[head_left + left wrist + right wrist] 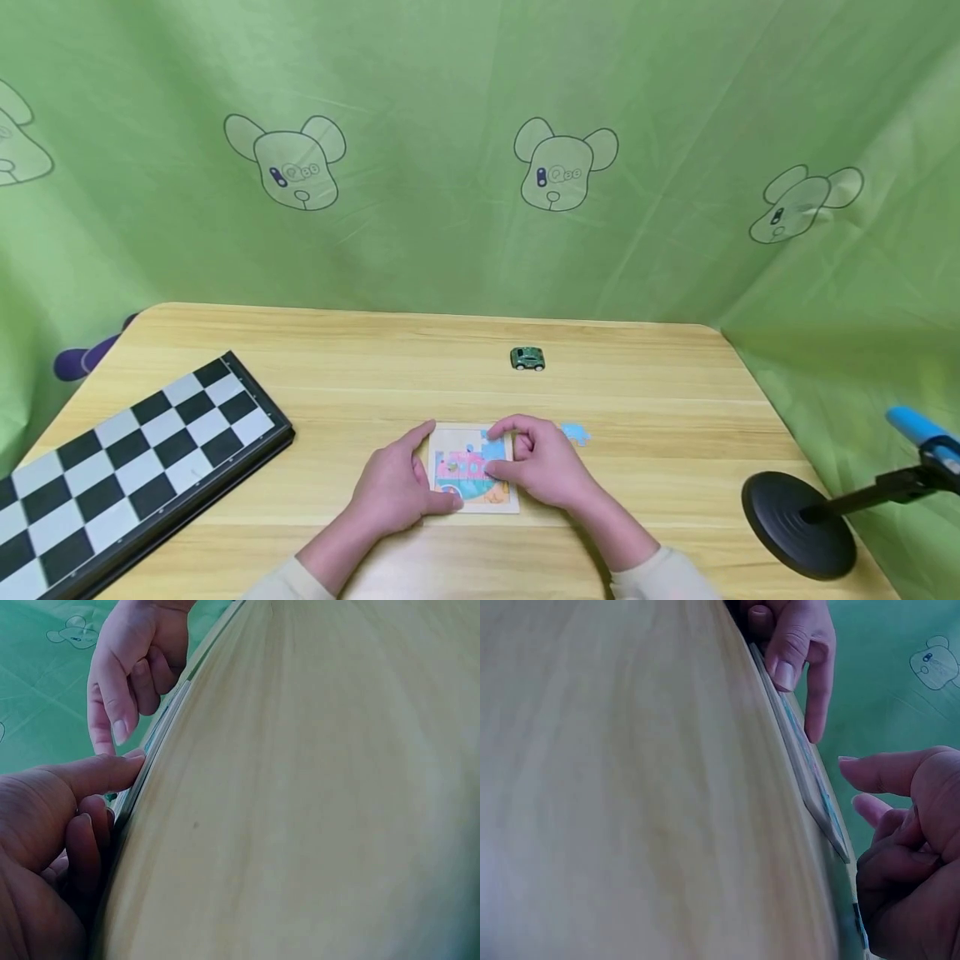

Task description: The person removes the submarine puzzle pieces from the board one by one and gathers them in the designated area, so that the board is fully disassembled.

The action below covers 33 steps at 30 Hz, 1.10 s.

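A small jigsaw puzzle board (495, 507) with a pale border lies flat on the table, its picture showing pink, teal and blue areas. My left hand (393, 487) holds the board by its left side, thumb on the lower left and index finger along the upper left edge. Over the board's right side is my right hand (543, 462), thumb and index finger apart around a blue part of the picture. In the right wrist view, nothing shows between those fingertips (849, 766). A loose light-blue puzzle piece (576, 433) lies just right of the right hand.
A dark green toy car (527, 358) stands farther back. At the left lies a black-and-white chessboard (161, 433). A stand with a round black base (787, 525) is at the right edge. Green curtain (450, 250) hangs behind the wooden table (360, 367).
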Available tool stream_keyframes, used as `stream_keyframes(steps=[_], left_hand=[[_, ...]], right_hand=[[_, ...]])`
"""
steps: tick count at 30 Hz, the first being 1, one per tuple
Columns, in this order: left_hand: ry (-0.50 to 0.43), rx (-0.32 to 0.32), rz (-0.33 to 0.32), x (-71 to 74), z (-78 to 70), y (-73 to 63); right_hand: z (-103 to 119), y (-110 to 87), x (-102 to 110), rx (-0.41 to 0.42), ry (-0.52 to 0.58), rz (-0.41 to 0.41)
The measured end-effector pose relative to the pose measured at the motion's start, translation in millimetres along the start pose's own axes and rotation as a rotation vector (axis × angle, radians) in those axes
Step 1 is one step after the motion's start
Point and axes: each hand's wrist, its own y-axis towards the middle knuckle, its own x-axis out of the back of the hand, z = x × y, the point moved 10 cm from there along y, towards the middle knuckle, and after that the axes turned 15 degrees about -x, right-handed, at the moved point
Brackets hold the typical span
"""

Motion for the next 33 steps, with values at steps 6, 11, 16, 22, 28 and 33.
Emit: stream_keyframes(steps=[6, 11, 16, 22, 28, 33], left_hand=[[-0.010, 0.004, 0.003, -0.4, -0.3, -0.5], [-0.004, 0.003, 0.006, -0.1, -0.2, -0.8], [-0.002, -0.001, 0.008, -0.2, 0.4, -0.4], [-0.014, -0.003, 0.008, 0.3, 0.6, -0.4], [-0.014, 0.002, 0.008, 1.8, -0.1, -0.6], [-0.013, -0.001, 0.009, 1.0, -0.6, -0.4]], right_hand=[[2, -0.3, -7, -0.001, -0.066, 0.022], [2, -0.9, -10, -0.001, -0.093, 0.035], [2, 0.9, -11, -0.009, -0.123, 0.022], [4, 3.0, -11, -0.025, -0.128, -0.001], [4, 4.3, -12, -0.033, -0.095, -0.004], [5, 2.9, -11, -0.022, -0.088, -0.010]])
